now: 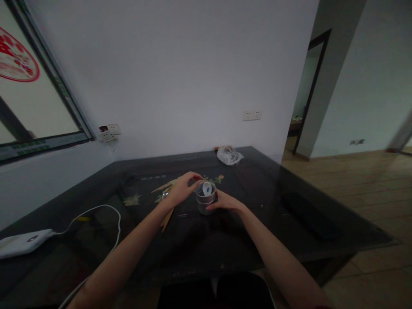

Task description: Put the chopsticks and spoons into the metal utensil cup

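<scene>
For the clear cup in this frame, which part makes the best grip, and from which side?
Probably the round side wall of the clear cup, below the rim, coming from the right, where the right hand holds it. The cup stands upright, and a white piece at its mouth, with the left hand beside the rim, makes the top look less suitable.

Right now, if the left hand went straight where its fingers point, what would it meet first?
Probably the rim of the clear cup, close by the left hand; depth is unclear, so they may already be touching.
</scene>
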Demonstrator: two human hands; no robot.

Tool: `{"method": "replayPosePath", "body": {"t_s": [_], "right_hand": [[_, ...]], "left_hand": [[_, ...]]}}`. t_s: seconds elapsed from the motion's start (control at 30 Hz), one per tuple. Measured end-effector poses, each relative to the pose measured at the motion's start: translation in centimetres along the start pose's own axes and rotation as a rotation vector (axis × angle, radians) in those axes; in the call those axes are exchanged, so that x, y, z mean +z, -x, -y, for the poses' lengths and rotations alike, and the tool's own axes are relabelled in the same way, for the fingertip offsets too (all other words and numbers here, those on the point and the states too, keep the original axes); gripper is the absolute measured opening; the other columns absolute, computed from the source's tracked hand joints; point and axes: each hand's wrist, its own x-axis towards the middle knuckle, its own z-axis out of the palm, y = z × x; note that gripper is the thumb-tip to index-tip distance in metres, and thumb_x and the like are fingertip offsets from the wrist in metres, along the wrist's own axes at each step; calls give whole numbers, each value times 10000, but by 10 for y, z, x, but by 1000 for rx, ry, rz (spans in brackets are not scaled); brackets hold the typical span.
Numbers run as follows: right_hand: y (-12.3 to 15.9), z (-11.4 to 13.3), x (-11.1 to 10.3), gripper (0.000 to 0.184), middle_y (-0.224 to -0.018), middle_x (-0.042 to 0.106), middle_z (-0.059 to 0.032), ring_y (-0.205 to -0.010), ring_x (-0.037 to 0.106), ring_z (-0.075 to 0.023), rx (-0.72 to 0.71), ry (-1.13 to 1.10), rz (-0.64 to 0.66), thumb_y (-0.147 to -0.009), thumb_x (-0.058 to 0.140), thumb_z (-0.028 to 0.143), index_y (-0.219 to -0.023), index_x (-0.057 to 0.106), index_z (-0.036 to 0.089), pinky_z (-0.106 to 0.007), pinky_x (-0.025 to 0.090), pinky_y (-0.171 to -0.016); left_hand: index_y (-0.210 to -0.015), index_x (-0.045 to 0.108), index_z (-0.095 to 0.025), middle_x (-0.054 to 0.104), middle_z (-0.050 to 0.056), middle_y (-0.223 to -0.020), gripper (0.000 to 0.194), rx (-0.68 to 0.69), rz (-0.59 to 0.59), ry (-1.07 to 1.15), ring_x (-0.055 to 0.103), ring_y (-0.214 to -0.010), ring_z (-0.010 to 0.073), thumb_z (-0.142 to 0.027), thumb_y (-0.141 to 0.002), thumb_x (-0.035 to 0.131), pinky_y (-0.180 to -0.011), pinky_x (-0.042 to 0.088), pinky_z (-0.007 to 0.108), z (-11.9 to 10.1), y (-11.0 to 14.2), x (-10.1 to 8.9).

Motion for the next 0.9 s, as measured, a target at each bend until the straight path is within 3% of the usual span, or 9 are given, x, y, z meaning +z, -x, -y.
{"method": "replayPosePath", "body": {"t_s": [0.23, 0.47, 0.67, 0.9], "right_hand": [[-1, -4, 3, 858, -1217, 585, -100, -1147, 525, -263, 42, 15, -12, -465, 858, 244, -1234, 487, 163, -415, 354, -1033], [-1, -3, 4, 827, -1208, 592, -99, -1137, 533, -260, 40, 26, -16, -476, 858, 256, -1215, 499, 167, -421, 360, -1028], [1, 0, 4, 817, -1219, 593, -94, -1150, 528, -256, 49, 23, -8, -485, 853, 248, -1218, 502, 175, -417, 354, -1037], [-1, -7, 3, 802, -1198, 605, -84, -1146, 533, -246, 33, 9, 15, -505, 850, 287, -1218, 500, 176, -403, 365, -1029]], "left_hand": [[-891, 628, -173, 649, 44, -912, 113, 102, 187, -237, 590, -881, 172, -193, -808, 554, -804, 464, 288, 3, -29, 18], [-873, 624, -183, 628, 41, -896, 92, 146, 273, -417, 569, -880, 182, -210, -801, 573, -783, 445, 289, 4, -33, 17], [-890, 606, -194, 609, 43, -890, 100, 186, 258, -440, 552, -873, 191, -216, -794, 583, -765, 426, 288, 7, -32, 23], [-859, 618, -214, 630, 36, -868, 84, 182, 273, -391, 563, -868, 192, -262, -791, 609, -805, 401, 291, 1, -30, 16]]}}
